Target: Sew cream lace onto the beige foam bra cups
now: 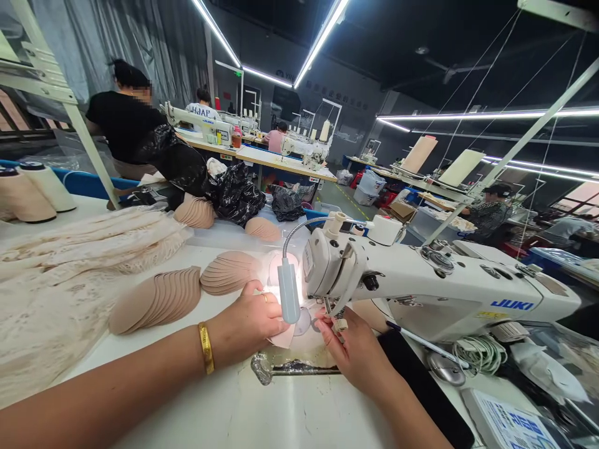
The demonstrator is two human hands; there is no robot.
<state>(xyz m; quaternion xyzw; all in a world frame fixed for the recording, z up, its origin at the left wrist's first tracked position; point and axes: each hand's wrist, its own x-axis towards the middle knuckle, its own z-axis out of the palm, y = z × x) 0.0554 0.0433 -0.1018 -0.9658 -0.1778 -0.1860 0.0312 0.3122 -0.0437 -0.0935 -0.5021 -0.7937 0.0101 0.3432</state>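
Observation:
My left hand [259, 321] is closed on a pale beige fabric piece [282, 338], whose corner shows below the fingers. Beside it, the grey lamp [289, 292] of the sewing machine [402, 290] hides part of the work. My right hand [353, 349] is at the needle area, thumb and forefinger close together near the presser foot; what they pinch, if anything, I cannot make out. Fanned stacks of beige bra cups lie to the left: one nearer stack [156, 299] and another [230, 272] just behind my left hand.
Cream lace fabric [51, 280] spreads over the table's left side, with thread cones [44, 187] behind. A black phone-like slab [421, 386], a white cord coil [480, 354] and a box [510, 421] lie at right. Black plastic bags [238, 193] sit beyond the table. Other people work farther back.

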